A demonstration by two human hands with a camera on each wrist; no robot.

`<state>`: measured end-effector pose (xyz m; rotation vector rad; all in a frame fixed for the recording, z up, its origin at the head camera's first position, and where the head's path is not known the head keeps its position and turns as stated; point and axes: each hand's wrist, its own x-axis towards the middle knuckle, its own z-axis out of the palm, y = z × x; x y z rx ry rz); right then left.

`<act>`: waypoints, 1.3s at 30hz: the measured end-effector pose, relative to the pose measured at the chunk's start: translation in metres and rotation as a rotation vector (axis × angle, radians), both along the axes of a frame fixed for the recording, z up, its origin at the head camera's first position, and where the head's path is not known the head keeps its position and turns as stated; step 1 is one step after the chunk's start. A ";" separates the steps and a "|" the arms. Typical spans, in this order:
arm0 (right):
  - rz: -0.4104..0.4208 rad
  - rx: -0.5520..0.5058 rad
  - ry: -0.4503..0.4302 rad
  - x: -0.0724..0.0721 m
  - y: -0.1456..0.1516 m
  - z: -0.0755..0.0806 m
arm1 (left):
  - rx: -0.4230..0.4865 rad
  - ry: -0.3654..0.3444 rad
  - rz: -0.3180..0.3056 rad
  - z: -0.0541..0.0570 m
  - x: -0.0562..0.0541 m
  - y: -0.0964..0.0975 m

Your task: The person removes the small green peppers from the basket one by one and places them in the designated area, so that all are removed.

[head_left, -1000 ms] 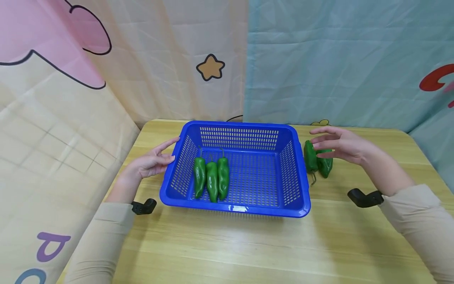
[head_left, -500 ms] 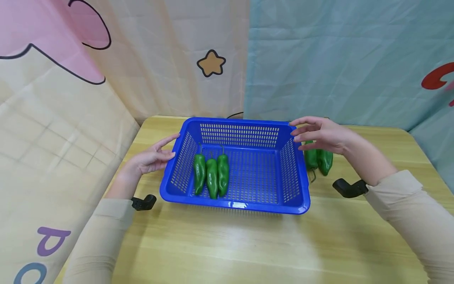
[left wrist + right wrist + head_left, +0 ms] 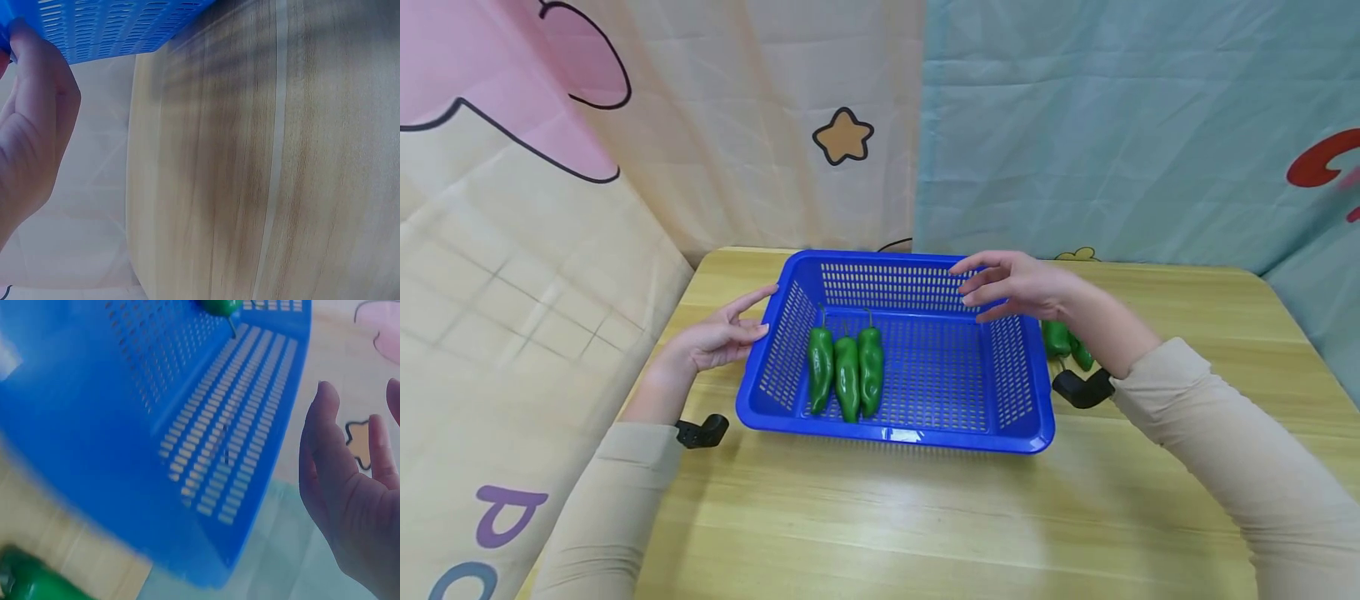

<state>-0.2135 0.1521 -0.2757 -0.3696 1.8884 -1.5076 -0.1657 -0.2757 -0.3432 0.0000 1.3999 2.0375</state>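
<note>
A blue plastic basket (image 3: 898, 435) with slotted walls sits on the wooden table, three green peppers (image 3: 846, 379) lying side by side in its left half. At its left rim my left hand (image 3: 718, 337) touches the edge with index finger and thumb spread apart; its other fingers are mostly hidden. My right hand (image 3: 1011, 287) hovers over the basket's far right corner, fingers loosely bent, holding nothing. Below the right forearm, outside the basket, lie two more green peppers (image 3: 1057, 340), partly covered by the arm. In the right wrist view the right hand (image 3: 356, 500) also appears bare.
The wooden table (image 3: 850, 517) extends in front of the basket and to its right. A printed curtain (image 3: 737, 125) hangs behind and along the left side. A black wrist-mounted piece (image 3: 1081, 389) juts from the right sleeve, another black piece (image 3: 702, 432) from the left.
My right hand has moved left, from above the two peppers on the table to over the basket's far right corner. The left hand and the peppers have stayed put.
</note>
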 end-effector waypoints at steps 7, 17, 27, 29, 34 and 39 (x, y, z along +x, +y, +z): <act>0.047 -0.011 -0.023 0.000 -0.025 -0.011 | 0.005 -0.002 -0.006 -0.001 0.001 0.000; 0.055 -0.032 -0.089 0.002 -0.058 -0.028 | 0.043 0.012 -0.015 -0.001 0.001 -0.002; 0.060 -0.037 -0.139 0.006 -0.085 -0.049 | 0.058 0.006 -0.023 -0.001 0.000 -0.002; 0.060 -0.024 -0.145 0.006 -0.089 -0.053 | 0.056 0.005 -0.022 0.000 0.000 -0.002; 0.052 0.016 -0.155 0.008 -0.099 -0.061 | 0.060 0.010 -0.028 -0.001 0.000 -0.002; 0.050 0.053 -0.158 0.009 -0.105 -0.070 | 0.061 0.005 -0.030 -0.001 -0.001 -0.001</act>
